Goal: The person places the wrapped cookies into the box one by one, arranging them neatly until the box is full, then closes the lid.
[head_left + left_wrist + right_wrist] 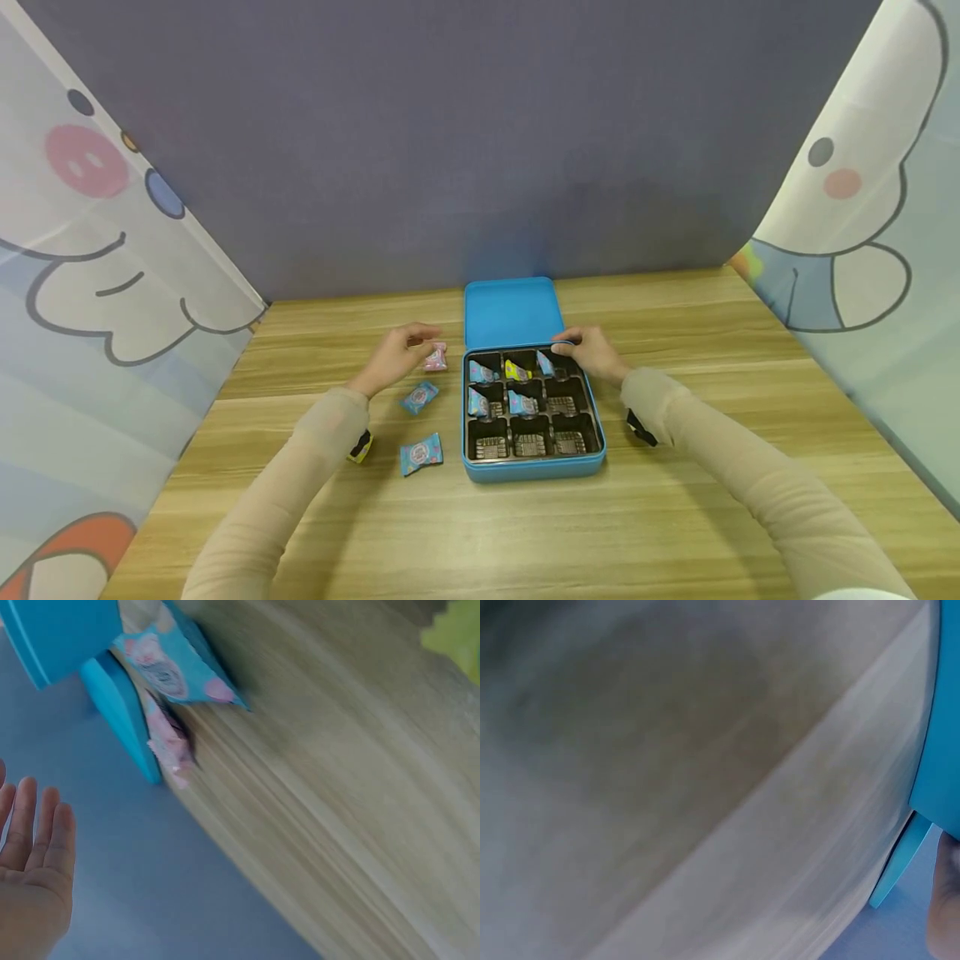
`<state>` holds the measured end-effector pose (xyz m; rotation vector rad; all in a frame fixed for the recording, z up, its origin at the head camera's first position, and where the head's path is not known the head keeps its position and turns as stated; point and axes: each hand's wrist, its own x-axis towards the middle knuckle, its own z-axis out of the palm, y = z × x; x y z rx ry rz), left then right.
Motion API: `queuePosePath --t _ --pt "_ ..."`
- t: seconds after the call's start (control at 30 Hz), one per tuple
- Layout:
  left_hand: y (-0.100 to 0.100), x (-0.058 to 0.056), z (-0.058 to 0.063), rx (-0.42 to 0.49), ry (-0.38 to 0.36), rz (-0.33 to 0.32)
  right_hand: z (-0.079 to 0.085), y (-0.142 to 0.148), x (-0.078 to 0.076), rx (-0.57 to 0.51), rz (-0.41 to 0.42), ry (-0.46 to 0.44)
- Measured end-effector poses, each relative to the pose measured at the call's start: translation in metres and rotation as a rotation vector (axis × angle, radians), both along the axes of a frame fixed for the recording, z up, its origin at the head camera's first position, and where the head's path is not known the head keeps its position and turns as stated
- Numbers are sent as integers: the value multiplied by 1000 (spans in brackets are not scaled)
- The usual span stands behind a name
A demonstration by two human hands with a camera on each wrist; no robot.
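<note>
My left hand point(397, 354) hovers beside a pink candy packet point(435, 357), holding nothing; its fingers point(22, 832) extend in the left wrist view. At the back right corner of a blue box point(534, 472), my right hand point(588, 348) grips the rim between thumb and fingers. The black tray point(567, 442) inside is split into several compartments. Blue packets point(522, 403) and one yellow packet point(517, 370) lie in some of them; another blue packet point(545, 363) leans near the right thumb. The right wrist view shows only part of that hand.
The blue lid point(513, 312) stands open behind the box. Left of it lie two blue packets, a farther one point(419, 397) and a nearer one point(421, 454). A yellow packet point(362, 450) is partly hidden by the left wrist. A grey panel point(480, 150) rises behind the table.
</note>
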<state>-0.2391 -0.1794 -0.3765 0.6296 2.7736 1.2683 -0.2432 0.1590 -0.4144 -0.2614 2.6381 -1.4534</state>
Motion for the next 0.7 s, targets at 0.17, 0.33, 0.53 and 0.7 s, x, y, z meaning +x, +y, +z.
queuePosePath --t 0.17,0.33,0.53,0.7 --pt "-2 -7 -6 -45 -4 33 0 -1 0 -6 2 2" --pt "0 -12 -13 -164 -20 133 1 -1 0 8 -9 3" --pt "3 -9 -23 -208 -123 217 1 -3 2 10 7 2" --pt "8 -7 -29 -220 -137 260 2 -1 1 -10 2 6"
